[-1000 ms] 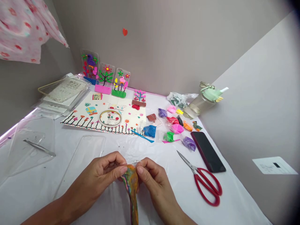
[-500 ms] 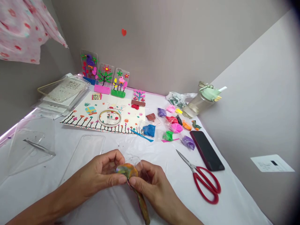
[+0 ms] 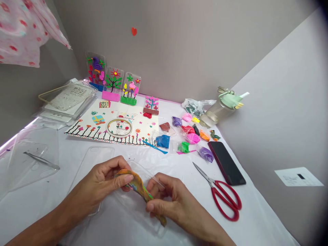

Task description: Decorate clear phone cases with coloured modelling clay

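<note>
A long piece of multicoloured modelling clay point(image 3: 138, 185), mostly orange-brown with green streaks, slants between my two hands. My left hand point(image 3: 109, 181) pinches its wide upper end between thumb and fingers. Lower down, the thumb and fingers of my right hand point(image 3: 171, 201) close around its narrow part. Behind the clay is a clear plastic piece point(image 3: 128, 208) that looks like a phone case; its edge runs by my right fingers. Another clear phone case point(image 3: 96, 155) lies on the table, partly behind my left hand.
Red-handled scissors point(image 3: 222, 196) and a phone point(image 3: 227, 163) lie to the right. Several bagged clay lumps point(image 3: 188, 147) sit beyond, near a bottle point(image 3: 217, 109). Decorated cases point(image 3: 112, 85) lean on the wall behind a drawing point(image 3: 87, 131) bearing a tape roll point(image 3: 109, 128). Tweezers point(image 3: 42, 160) lie left.
The clay now stretches out diagonally, its wide end raised and flattened. My hands have moved apart, the left one up and left, the right one down along the clay.
</note>
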`<state>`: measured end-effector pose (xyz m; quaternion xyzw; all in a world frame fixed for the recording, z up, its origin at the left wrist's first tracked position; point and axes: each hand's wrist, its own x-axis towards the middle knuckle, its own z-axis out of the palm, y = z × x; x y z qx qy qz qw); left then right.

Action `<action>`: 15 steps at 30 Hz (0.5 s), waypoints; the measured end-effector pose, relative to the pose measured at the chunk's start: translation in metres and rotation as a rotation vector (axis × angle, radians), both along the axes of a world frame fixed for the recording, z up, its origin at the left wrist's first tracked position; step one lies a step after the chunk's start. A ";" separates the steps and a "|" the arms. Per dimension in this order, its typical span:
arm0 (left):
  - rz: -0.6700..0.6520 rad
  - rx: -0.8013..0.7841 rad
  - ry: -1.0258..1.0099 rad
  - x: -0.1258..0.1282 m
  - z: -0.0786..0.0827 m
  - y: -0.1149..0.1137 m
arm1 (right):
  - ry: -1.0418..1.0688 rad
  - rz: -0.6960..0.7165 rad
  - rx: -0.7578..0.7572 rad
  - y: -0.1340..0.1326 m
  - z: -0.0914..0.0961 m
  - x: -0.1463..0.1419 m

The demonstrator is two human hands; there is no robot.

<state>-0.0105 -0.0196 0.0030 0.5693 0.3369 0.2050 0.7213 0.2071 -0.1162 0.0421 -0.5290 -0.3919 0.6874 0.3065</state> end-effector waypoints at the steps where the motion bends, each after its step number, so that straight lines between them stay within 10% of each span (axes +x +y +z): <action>1: -0.020 -0.024 0.015 -0.001 -0.001 0.001 | -0.037 0.004 -0.002 0.000 0.001 0.002; 8: -0.258 -0.130 0.061 -0.001 -0.002 -0.004 | -0.201 0.067 0.043 -0.004 0.007 0.019; 15: 0.164 -0.007 0.022 0.000 0.002 -0.006 | 0.213 -0.294 0.264 0.001 -0.005 0.025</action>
